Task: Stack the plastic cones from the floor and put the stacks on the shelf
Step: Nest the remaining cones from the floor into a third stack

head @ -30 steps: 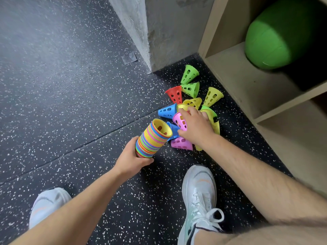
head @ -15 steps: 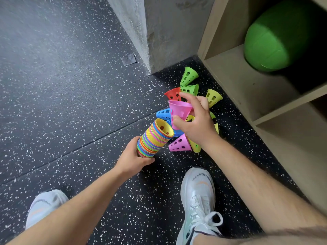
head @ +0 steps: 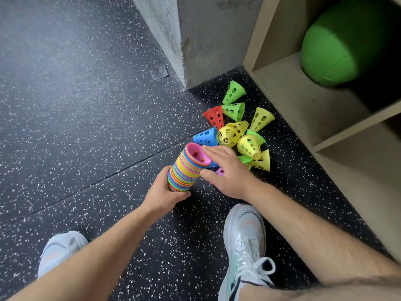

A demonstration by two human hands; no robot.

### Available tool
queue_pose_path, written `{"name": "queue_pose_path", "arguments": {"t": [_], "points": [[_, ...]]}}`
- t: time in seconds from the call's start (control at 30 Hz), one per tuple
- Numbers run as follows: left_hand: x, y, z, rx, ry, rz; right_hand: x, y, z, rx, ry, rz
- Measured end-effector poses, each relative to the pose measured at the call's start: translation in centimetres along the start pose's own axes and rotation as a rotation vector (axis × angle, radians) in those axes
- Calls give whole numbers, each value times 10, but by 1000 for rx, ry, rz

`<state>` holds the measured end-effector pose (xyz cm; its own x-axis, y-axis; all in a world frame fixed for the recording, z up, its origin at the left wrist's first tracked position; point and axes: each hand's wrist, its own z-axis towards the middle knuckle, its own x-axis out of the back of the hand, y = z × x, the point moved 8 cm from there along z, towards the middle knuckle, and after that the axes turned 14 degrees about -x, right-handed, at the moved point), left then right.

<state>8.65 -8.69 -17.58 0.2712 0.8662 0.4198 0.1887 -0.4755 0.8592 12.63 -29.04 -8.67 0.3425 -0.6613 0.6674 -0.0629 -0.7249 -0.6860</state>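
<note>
My left hand (head: 163, 193) grips the bottom of a multicoloured stack of cones (head: 184, 171), tilted with its mouth up and right. A pink cone (head: 196, 155) sits on top of the stack. My right hand (head: 227, 172) lies beside the stack's mouth with fingers spread, fingertips by the pink rim and thumb against the stack's side. Loose cones lie on the floor beyond: two green (head: 233, 93), one red (head: 216, 118), one blue (head: 205, 136), several yellow (head: 230, 133). Another pink cone (head: 219, 172) peeks from under my right hand.
A wooden shelf unit (head: 303, 101) stands at the right, with a green ball (head: 338, 42) in its upper compartment. A concrete pillar (head: 195, 35) rises behind the cones. My two shoes (head: 245, 240) stand on the speckled black floor.
My right hand lifted a pink cone from the pile, carried it left and set it onto the stack. Its fingers now lie spread at the stack's mouth.
</note>
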Motion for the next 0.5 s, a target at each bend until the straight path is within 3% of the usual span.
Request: {"name": "queue_pose_path", "arguments": {"t": [0.1,0.27,0.37,0.5], "points": [[-2,6,1,-22,-22,23,-5,12,-5,-41,-39,-17],[-5,9,-3,-50,-77,74,25,33,-19,-118,306,187],[-4,5,-8,-44,-102,96,32,53,-29,-201,402,50],[-4,4,-12,-53,-112,121,23,69,-33,-358,330,-112]]}}
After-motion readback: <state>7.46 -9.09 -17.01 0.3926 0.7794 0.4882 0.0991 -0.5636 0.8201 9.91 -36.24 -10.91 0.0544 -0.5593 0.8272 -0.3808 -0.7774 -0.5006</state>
